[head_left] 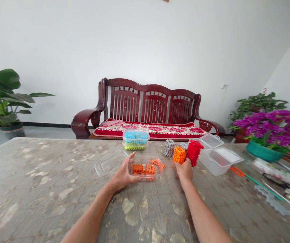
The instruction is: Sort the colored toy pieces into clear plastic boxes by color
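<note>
My left hand [123, 174] grips the near left edge of a clear plastic box [157, 172] that holds several orange interlocking pieces [145, 168]. The box's hinged lid [108, 164] lies open to the left. My right hand [184, 169] is closed around an orange block of joined pieces [179, 155] and a red block [194, 152], lifted just right of the box. Two grey blocks [169, 147] stand on the table behind them.
A closed clear box with blue and green pieces [135, 138] sits further back. An open empty clear box [218, 157] lies to the right. Purple flowers in a green pot [271, 135], scissors [246, 175] and tools occupy the right edge. A wooden bench [147, 108] stands beyond the marble-patterned table [46, 189].
</note>
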Motion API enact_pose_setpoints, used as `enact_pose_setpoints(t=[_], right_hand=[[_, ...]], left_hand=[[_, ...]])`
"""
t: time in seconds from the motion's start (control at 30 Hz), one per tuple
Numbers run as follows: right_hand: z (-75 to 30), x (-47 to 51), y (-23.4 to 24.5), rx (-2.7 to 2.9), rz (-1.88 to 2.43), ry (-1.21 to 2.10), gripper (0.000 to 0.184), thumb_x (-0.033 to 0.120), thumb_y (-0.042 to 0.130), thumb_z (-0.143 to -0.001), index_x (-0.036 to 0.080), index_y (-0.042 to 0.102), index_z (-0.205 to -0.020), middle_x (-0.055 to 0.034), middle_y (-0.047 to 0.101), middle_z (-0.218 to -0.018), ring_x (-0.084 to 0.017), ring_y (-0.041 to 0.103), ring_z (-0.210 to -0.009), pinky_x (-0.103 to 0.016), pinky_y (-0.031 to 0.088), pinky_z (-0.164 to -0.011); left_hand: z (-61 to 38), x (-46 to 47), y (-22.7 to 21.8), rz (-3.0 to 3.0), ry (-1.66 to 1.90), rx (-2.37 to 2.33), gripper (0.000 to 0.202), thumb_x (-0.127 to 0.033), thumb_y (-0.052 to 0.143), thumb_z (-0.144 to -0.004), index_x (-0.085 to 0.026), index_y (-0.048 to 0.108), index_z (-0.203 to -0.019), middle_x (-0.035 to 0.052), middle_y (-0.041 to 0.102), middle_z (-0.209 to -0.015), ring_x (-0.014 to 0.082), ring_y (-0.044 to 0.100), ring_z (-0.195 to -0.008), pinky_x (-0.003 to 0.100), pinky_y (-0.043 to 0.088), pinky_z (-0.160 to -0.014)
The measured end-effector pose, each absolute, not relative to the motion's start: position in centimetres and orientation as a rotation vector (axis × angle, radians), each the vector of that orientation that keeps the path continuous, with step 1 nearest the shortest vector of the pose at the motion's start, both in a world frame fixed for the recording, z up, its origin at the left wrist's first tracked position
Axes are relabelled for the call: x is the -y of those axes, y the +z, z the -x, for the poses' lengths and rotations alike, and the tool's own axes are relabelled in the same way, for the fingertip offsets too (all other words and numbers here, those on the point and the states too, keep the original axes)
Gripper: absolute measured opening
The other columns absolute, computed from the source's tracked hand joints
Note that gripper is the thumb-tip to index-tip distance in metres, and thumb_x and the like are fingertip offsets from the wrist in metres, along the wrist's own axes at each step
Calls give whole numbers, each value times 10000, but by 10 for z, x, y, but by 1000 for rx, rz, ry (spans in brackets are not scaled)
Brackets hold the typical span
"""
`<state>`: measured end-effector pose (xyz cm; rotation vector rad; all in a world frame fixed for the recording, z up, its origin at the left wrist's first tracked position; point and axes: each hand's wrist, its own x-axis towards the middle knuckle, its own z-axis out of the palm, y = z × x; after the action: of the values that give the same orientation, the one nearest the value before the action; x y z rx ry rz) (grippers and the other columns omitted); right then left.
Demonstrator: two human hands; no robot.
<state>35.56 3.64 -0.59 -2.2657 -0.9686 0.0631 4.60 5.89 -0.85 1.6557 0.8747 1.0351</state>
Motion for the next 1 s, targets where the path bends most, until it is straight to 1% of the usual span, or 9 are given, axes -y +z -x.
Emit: enact_pose_setpoints(t=[0.17,0.3,0.37,0.47,0.63,0.77,0.83,0.9,1.0], right_hand=[[-348,-38,-1,901,2336,82,517,393,620,-799,134,542,-1240,-222,699,-1109,-343,698,-995,-375,515,-741],[-345,-37,3,912,2358,82,477,386,602,-822,124,541,-1216,-234,678,-1148,-351,683,-1039,-392,519,-771],[-345,-37,4,921,2365,85,470,378,599,-827,116,540,-1212,-237,675,-1150,-357,680,-1044,-400,519,-779],[-345,-35,6,935,2373,91,450,381,602,-830,122,553,-1195,-230,684,-1125,-353,688,-1031,-398,517,-779],[-346,-33,6,958,2375,98,471,436,608,-835,120,567,-1182,-235,695,-1100,-360,689,-1024,-391,513,-759],[-348,-30,5,1008,2356,102,482,435,610,-835,109,568,-1188,-236,699,-1098,-360,687,-1028,-381,508,-756],[-350,-27,4,1047,2338,109,482,411,630,-820,117,567,-1196,-219,706,-1093,-346,690,-1023,-363,506,-753],[-352,-23,2,1102,2310,119,483,378,647,-801,145,563,-1215,-177,718,-1088,-321,697,-1012,-339,505,-755],[-358,-19,-4,1213,2236,118,554,336,660,-771,164,532,-1282,-138,723,-1098,-303,698,-1013,-336,508,-788]], left_hand=[[-46,-58,-7,-1660,1033,-891,1162,-460,911,-549,-214,297,-1504,186,395,-1506,378,408,-1396,560,319,-1170],[-46,-58,-6,-1659,1028,-880,1171,-464,912,-545,-199,295,-1504,201,381,-1514,385,401,-1398,558,326,-1167],[-46,-58,-6,-1662,1034,-865,1180,-468,910,-543,-186,289,-1506,208,371,-1520,388,396,-1401,553,338,-1162],[-46,-58,-6,-1683,1054,-870,1161,-469,909,-544,-202,307,-1500,193,371,-1526,388,405,-1394,556,349,-1154],[-46,-57,-4,-1700,1055,-899,1149,-481,910,-542,-202,331,-1494,194,394,-1509,392,420,-1380,553,363,-1145],[-46,-57,-3,-1685,1057,-894,1164,-490,912,-531,-202,327,-1496,197,396,-1504,395,421,-1377,554,368,-1140],[-46,-57,-4,-1684,1056,-892,1159,-477,913,-536,-203,324,-1496,196,396,-1505,393,419,-1379,552,365,-1142],[-46,-57,-4,-1690,1052,-890,1157,-469,911,-543,-196,315,-1496,202,387,-1510,391,410,-1386,552,358,-1146],[-45,-58,-5,-1699,1042,-890,1159,-476,905,-551,-182,303,-1497,214,373,-1515,392,395,-1397,552,348,-1153]])
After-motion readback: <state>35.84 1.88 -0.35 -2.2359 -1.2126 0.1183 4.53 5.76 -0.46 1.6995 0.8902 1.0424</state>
